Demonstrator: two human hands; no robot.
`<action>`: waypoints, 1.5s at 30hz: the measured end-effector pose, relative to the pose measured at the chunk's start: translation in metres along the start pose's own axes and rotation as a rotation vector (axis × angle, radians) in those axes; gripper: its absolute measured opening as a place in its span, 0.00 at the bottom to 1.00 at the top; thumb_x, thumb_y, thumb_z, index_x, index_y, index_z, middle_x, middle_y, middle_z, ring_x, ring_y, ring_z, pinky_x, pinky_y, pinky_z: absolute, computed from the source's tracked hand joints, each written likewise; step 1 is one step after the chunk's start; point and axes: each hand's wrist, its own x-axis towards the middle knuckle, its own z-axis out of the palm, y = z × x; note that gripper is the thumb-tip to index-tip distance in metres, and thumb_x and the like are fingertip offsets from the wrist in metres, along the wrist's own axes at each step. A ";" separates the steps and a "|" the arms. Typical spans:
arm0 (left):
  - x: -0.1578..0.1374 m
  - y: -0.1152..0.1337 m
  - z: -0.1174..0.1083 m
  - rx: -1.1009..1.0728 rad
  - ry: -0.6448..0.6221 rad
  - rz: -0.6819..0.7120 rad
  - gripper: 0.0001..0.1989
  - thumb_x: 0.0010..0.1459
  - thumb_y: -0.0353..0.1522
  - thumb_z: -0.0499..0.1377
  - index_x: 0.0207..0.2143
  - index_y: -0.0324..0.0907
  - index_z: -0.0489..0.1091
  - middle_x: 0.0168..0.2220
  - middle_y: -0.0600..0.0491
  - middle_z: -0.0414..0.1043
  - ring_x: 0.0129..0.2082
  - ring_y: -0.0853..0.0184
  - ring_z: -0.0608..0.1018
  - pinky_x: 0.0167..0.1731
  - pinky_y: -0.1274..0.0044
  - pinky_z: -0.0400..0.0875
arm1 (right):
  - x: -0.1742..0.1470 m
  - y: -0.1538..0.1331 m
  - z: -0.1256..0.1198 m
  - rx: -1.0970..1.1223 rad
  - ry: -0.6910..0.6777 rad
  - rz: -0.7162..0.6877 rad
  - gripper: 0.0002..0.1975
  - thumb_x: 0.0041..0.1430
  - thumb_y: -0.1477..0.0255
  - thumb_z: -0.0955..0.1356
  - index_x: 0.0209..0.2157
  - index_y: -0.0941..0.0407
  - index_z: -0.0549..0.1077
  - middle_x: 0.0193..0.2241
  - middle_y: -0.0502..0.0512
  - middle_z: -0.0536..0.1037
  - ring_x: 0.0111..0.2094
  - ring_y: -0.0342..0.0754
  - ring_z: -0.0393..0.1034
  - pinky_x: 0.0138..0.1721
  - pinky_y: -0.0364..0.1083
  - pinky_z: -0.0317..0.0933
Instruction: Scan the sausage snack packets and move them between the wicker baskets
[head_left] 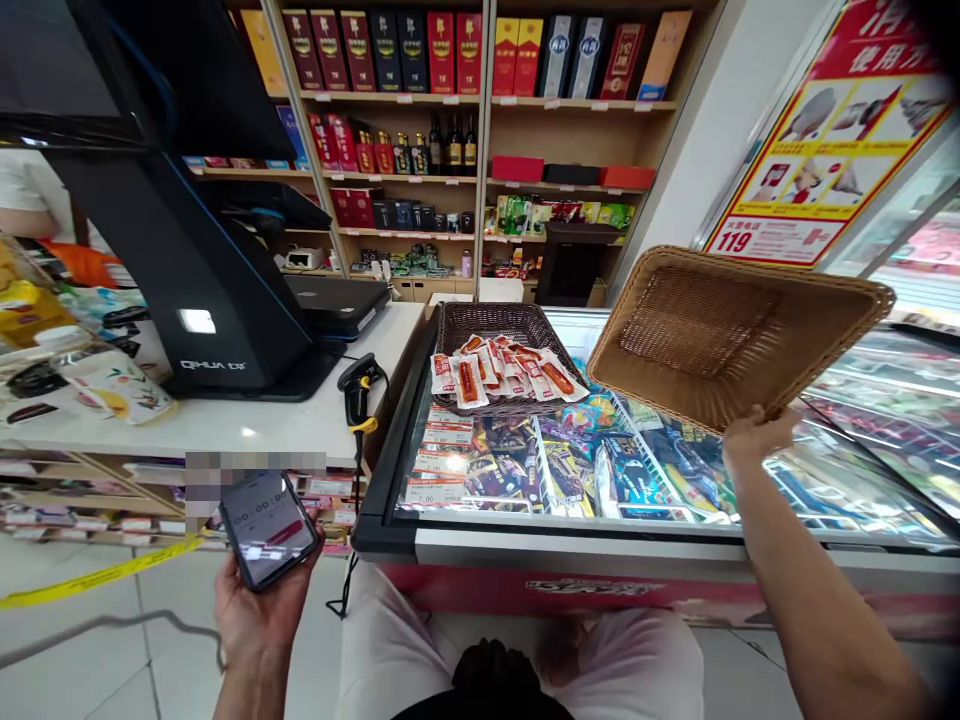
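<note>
- dark basket (499, 322): rests on the freezer (600, 546) glass; wrapped sausages (501, 368) heaped toward its near side, some lying over the near rim.
- freezer: coloured packs (510, 465) under the glass, split by white wire dividers.
- tan basket (675, 330): right of the dark basket, raised in front of the freezer's far side, tilted, open side toward the viewer, woven floor visible. contact with the glass: cannot tell.
- right hand (759, 436): arm stretched forward, grip closed on the tan basket's near rim.
- left hand (259, 605): low, palm up, fingers curled round the phone (268, 530), screen up.
</note>
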 end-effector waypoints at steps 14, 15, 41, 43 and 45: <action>0.010 -0.012 -0.015 -0.076 -0.071 0.004 0.23 0.61 0.38 0.59 0.58 0.46 0.73 0.60 0.43 0.74 0.59 0.44 0.76 0.52 0.47 0.74 | -0.106 -0.258 0.071 -0.035 -0.472 -0.803 0.25 0.63 0.56 0.70 0.58 0.52 0.70 0.70 0.63 0.58 0.72 0.65 0.44 0.69 0.67 0.45; 0.010 -0.013 -0.018 -0.089 -0.081 -0.003 0.24 0.61 0.38 0.59 0.59 0.46 0.73 0.60 0.42 0.75 0.58 0.43 0.77 0.51 0.48 0.75 | -0.110 -0.265 0.075 -0.023 -0.470 -0.810 0.25 0.63 0.57 0.70 0.57 0.53 0.71 0.70 0.63 0.58 0.72 0.65 0.44 0.70 0.67 0.44; 0.034 -0.030 -0.064 -0.189 -0.112 -0.134 0.26 0.65 0.37 0.55 0.64 0.43 0.68 0.58 0.35 0.75 0.53 0.40 0.80 0.42 0.51 0.78 | -0.067 -0.275 0.178 -0.038 -0.534 -0.650 0.26 0.69 0.57 0.62 0.58 0.61 0.70 0.69 0.70 0.58 0.72 0.65 0.40 0.70 0.70 0.32; 0.038 -0.030 -0.067 -0.184 -0.108 -0.149 0.26 0.65 0.37 0.55 0.64 0.44 0.68 0.58 0.36 0.75 0.53 0.40 0.80 0.43 0.52 0.78 | -0.069 -0.275 0.171 -0.019 -0.540 -0.637 0.29 0.68 0.54 0.62 0.59 0.61 0.69 0.69 0.71 0.57 0.72 0.66 0.40 0.69 0.71 0.33; 0.043 -0.031 -0.071 -0.187 -0.110 -0.163 0.26 0.65 0.38 0.56 0.64 0.44 0.68 0.58 0.36 0.75 0.53 0.41 0.80 0.43 0.52 0.78 | -0.072 -0.269 0.157 0.005 -0.523 -0.605 0.31 0.67 0.51 0.62 0.60 0.60 0.66 0.69 0.71 0.55 0.71 0.68 0.41 0.68 0.72 0.36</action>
